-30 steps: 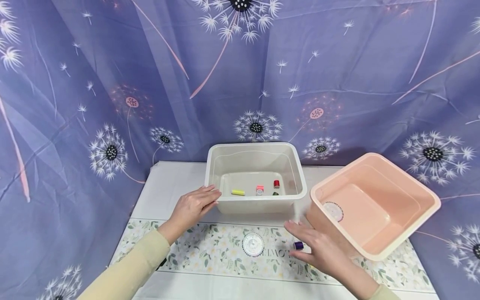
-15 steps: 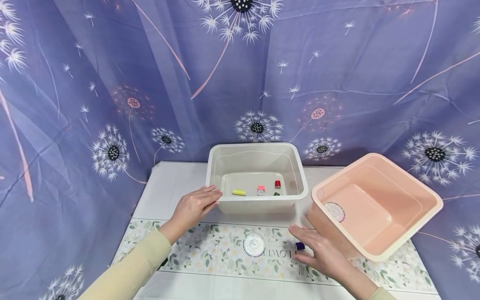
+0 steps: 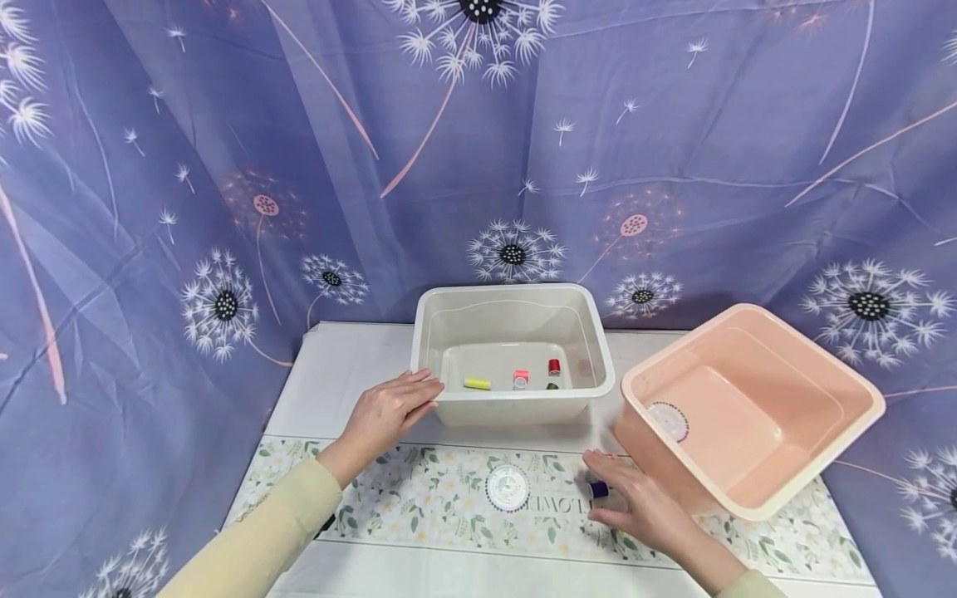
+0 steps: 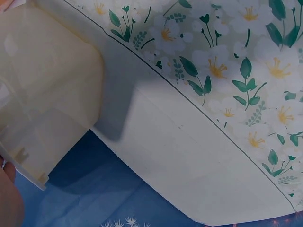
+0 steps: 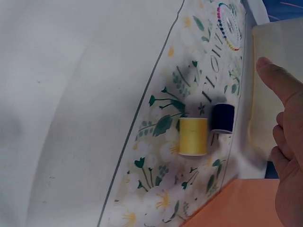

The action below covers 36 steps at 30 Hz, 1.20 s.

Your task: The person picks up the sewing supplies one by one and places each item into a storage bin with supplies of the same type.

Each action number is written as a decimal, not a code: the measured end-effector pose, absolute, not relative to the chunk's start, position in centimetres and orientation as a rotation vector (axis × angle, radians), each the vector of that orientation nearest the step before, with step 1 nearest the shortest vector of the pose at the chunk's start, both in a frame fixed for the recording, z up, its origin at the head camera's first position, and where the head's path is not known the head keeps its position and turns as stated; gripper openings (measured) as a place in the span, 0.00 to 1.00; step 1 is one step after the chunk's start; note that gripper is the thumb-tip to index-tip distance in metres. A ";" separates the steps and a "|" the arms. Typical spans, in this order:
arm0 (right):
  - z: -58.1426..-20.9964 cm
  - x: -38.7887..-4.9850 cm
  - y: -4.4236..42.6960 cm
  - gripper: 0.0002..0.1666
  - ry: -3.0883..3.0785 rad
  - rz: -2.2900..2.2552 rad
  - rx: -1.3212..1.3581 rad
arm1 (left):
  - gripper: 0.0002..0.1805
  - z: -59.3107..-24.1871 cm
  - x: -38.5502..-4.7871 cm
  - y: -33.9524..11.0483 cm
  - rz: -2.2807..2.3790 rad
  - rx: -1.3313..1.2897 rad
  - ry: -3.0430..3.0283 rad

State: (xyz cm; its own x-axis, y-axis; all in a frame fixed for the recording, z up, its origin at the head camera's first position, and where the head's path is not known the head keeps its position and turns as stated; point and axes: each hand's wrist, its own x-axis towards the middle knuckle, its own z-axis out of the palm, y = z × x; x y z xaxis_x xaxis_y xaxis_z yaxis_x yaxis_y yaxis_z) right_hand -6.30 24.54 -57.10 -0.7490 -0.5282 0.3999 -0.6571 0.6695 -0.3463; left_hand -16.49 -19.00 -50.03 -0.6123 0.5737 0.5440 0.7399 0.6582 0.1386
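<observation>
A pale bin at the table's back edge holds four spools; a peach bin, a disc. Left hand fingers lie together, right hand fingers apart near printed “LOW”.

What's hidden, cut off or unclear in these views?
Head view: the yellow spool, hidden by the right hand.
Head view: lower part of the dark green item, behind the front rim of the grey bin.
Head view: a dark thing, mostly behind the left sleeve; unidentifiable.
Left wrist view: most of the left hand, cut by the left edge.
</observation>
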 end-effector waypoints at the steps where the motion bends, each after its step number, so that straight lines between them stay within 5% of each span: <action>1: -57.3 -6.3 24.6 0.50 -2.621 0.701 0.947 | 0.23 -50.1 -16.5 -19.0 -0.488 -1.025 -2.413; 36: -60.9 -6.5 25.3 0.33 -2.801 0.813 0.700 | 0.21 -50.3 -16.5 -19.0 -0.500 -1.009 -2.405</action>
State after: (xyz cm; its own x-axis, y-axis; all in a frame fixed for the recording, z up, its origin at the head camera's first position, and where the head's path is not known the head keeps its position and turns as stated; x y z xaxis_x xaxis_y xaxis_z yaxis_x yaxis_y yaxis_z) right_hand -6.46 25.33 -60.88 -0.8816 -0.3952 0.2582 -0.4720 0.7455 -0.4706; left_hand -16.50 -18.98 -50.28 -0.6119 0.5606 0.5580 0.7365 0.6611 0.1434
